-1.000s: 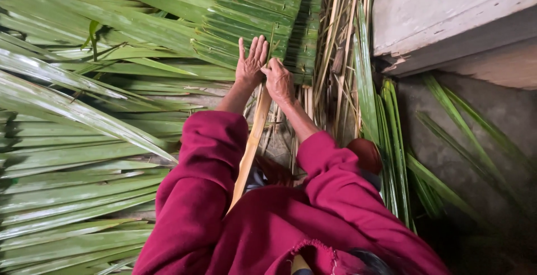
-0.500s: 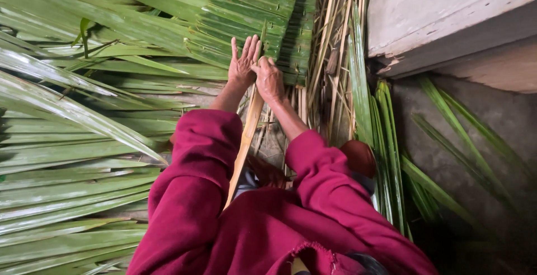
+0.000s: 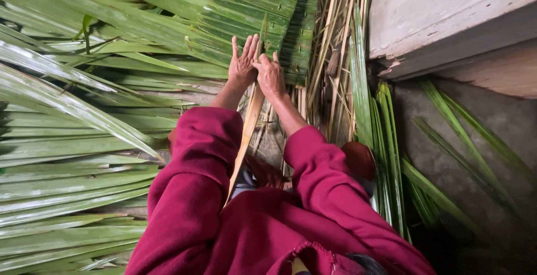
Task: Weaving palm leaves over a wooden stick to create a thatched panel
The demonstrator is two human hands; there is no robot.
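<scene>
Perhaps a rural yard: palm fronds (image 3: 84, 157) (heaped), concrete ground (image 3: 475, 124).

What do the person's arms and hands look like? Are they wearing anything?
Both arms wear loose, dark red sleeves of soft cloth, pushed up so the forearms are bare. The left hand and right hand are bare too: no gloves, rings or watch show.
</scene>
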